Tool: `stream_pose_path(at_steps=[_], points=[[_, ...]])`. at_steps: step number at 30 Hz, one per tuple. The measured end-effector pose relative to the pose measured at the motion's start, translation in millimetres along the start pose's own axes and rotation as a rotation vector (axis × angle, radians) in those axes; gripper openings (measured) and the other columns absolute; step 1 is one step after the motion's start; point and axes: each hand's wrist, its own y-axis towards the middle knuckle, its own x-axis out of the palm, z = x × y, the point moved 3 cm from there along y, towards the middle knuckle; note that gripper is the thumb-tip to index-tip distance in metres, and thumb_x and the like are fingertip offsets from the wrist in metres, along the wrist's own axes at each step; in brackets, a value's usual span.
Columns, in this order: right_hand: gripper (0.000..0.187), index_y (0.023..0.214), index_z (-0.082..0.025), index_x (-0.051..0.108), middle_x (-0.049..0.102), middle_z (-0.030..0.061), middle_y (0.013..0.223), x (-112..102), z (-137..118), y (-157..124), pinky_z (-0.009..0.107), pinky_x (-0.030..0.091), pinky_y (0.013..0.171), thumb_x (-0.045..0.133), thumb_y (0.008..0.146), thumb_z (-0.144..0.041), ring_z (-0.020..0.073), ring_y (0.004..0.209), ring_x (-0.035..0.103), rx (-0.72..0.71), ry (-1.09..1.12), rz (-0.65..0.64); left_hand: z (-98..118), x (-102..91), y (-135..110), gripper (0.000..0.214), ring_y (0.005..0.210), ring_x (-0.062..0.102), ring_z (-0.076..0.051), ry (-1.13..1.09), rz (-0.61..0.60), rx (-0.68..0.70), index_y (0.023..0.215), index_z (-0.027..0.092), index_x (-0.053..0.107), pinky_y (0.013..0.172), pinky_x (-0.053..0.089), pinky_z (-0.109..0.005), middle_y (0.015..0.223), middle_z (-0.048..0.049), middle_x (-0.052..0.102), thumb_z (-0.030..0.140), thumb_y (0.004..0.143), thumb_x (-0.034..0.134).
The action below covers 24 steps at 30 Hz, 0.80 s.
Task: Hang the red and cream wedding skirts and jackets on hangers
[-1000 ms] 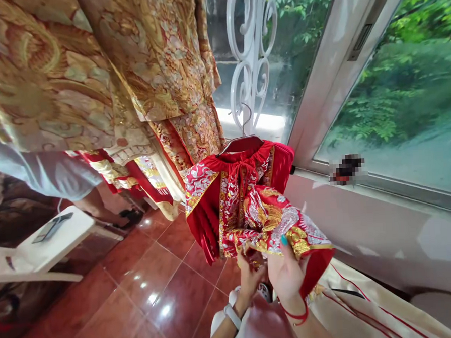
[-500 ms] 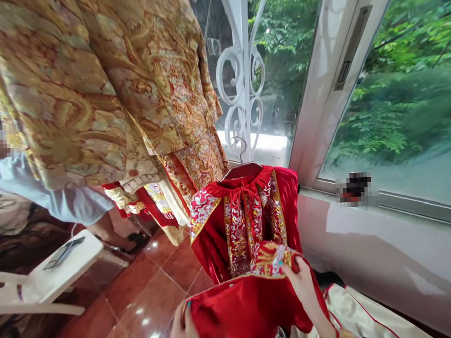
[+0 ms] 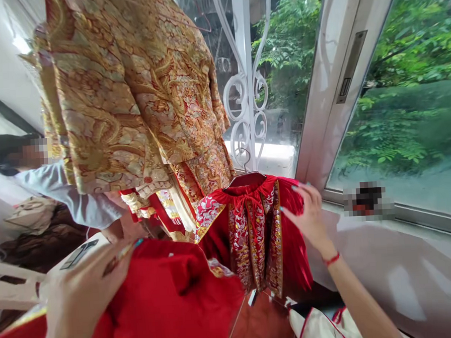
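Observation:
My left hand [image 3: 84, 292] is closed on the edge of a red garment [image 3: 160, 293], whose plain red side faces up and whose embroidered trim shows at the far edge. In front of it, a red pleated skirt [image 3: 293, 236] with silver and gold embroidered panels and a tied cord hangs from a hanger [image 3: 246, 179]. At the skirt's upper right is my right hand [image 3: 313, 217], thumb and fingers apart, with nothing gripped between them. Its fingertips are at the red cloth; whether they touch it I cannot tell.
A large gold embroidered jacket [image 3: 142, 92] hangs at upper left, with more garments below. Behind it a person in a pale blue top [image 3: 95, 208] bends over. A white chair [image 3: 13, 296] stands at left, cream cloth with red piping [image 3: 320, 328] lies lower right, and a window [image 3: 408, 129] fills the right.
My right hand has let go of the red garment and moved up to the hanging skirt. My left hand has carried the garment left and closer to me.

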Motion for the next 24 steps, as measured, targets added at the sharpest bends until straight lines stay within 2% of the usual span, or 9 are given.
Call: stream_pose_path(at_steps=[1,2,4,6,9,12,16,19,24], points=[[0.060,0.132,-0.024,0.055,0.051,0.0127,0.140,-1.5,4.9,25.2,0.062,0.022,0.115,0.068,0.078,-0.047,0.0367,0.139,0.034,-0.069,-0.101,-0.019,8.7,0.0,21.5,0.027,0.076,0.068,-0.019,0.113,-0.064,0.062,0.090,0.039,0.077,0.076,0.054,-0.034,0.089,0.0074,0.077,0.049,0.078,0.055],[0.062,0.136,-0.025,0.052,0.052,0.0120,0.139,1.1,10.8,45.5,0.065,0.019,0.114,0.067,0.079,-0.048,0.0380,0.138,0.035,-0.121,-0.171,-0.082,15.1,1.6,41.0,0.032,0.079,0.069,-0.020,0.210,-0.110,0.105,0.092,0.036,0.077,0.075,0.054,-0.034,0.093,0.0061,0.077,0.049,0.081,0.050],[0.059,0.139,-0.025,0.050,0.060,0.0115,0.131,12.9,23.0,69.9,0.062,0.030,0.111,0.060,0.085,-0.045,0.0361,0.128,0.049,-0.179,-0.206,-0.277,19.8,9.7,73.9,0.041,0.085,0.069,-0.022,0.357,-0.170,0.152,0.096,0.028,0.077,0.078,0.054,-0.038,0.100,0.0017,0.076,0.049,0.084,0.043],[0.048,0.136,-0.024,0.055,0.066,0.0105,0.123,22.7,31.9,76.7,0.050,0.043,0.103,0.050,0.091,-0.040,0.0314,0.115,0.060,-0.179,-0.131,-0.435,15.5,21.5,99.3,0.048,0.089,0.068,-0.023,0.427,-0.199,0.166,0.101,0.020,0.076,0.082,0.053,-0.045,0.104,-0.0029,0.075,0.047,0.087,0.039],[0.041,0.123,-0.022,0.066,0.071,0.0086,0.117,17.7,33.3,72.8,0.040,0.049,0.095,0.040,0.095,-0.038,0.0281,0.105,0.066,-0.163,0.039,-0.542,5.5,37.8,124.7,0.051,0.098,0.066,-0.023,0.442,-0.219,0.199,0.109,0.013,0.072,0.086,0.051,-0.047,0.107,-0.0059,0.073,0.045,0.092,0.036],[0.043,0.117,-0.021,0.069,0.073,0.0072,0.112,-6.2,24.4,70.0,0.038,0.050,0.090,0.043,0.094,-0.046,0.0280,0.098,0.068,-0.154,0.134,-0.645,8.1,46.0,136.8,0.048,0.102,0.064,-0.022,0.429,-0.207,0.229,0.113,0.013,0.070,0.090,0.049,-0.046,0.109,-0.0055,0.072,0.042,0.096,0.036],[0.049,0.113,-0.018,0.070,0.073,0.0064,0.110,-33.1,7.6,70.7,0.037,0.050,0.089,0.046,0.092,-0.056,0.0283,0.098,0.066,-0.097,0.213,-0.798,36.4,52.5,139.5,0.046,0.102,0.064,-0.023,0.357,-0.172,0.190,0.114,0.013,0.069,0.092,0.047,-0.048,0.109,-0.0041,0.071,0.044,0.099,0.039],[0.053,0.111,-0.016,0.070,0.073,0.0068,0.109,-34.6,-2.8,65.2,0.036,0.050,0.089,0.049,0.090,-0.060,0.0281,0.099,0.065,-0.063,0.274,-0.812,69.1,62.7,139.0,0.046,0.100,0.064,-0.023,0.259,-0.186,0.236,0.115,0.011,0.067,0.090,0.046,-0.044,0.109,-0.0050,0.070,0.043,0.100,0.038],[0.052,0.116,-0.017,0.067,0.071,0.0075,0.114,-17.5,-8.6,48.7,0.037,0.048,0.093,0.047,0.091,-0.058,0.0292,0.104,0.064,-0.043,0.278,-0.742,120.6,85.9,140.7,0.042,0.093,0.066,-0.025,0.267,-0.208,0.302,0.114,0.014,0.068,0.080,0.045,-0.036,0.105,-0.0083,0.070,0.040,0.101,0.038]])
